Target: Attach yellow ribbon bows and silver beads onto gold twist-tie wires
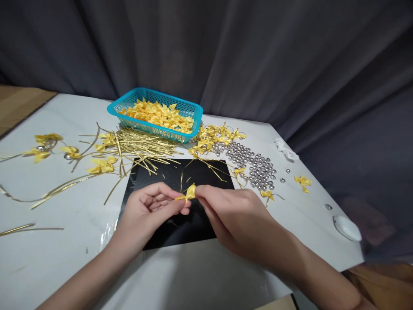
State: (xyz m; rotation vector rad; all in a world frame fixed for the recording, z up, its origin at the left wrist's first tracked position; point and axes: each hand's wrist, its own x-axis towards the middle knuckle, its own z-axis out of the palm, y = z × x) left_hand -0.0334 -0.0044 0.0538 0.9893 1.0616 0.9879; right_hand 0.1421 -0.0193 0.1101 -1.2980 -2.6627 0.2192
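Both hands meet over the black mat (180,228) on the white surface (64,258), pinching one small yellow ribbon bow (189,193) between them. The left hand (151,209) has its grip closed on the bow's left end, the right hand (235,215) clamped on its right side. Behind lie gold twist ties (138,146), silver bells (254,165) and a turquoise basket (193,113) of bows.

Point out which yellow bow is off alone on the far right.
The bow right of the silver beads, near the table's right edge; the other loose bows lie left of it.
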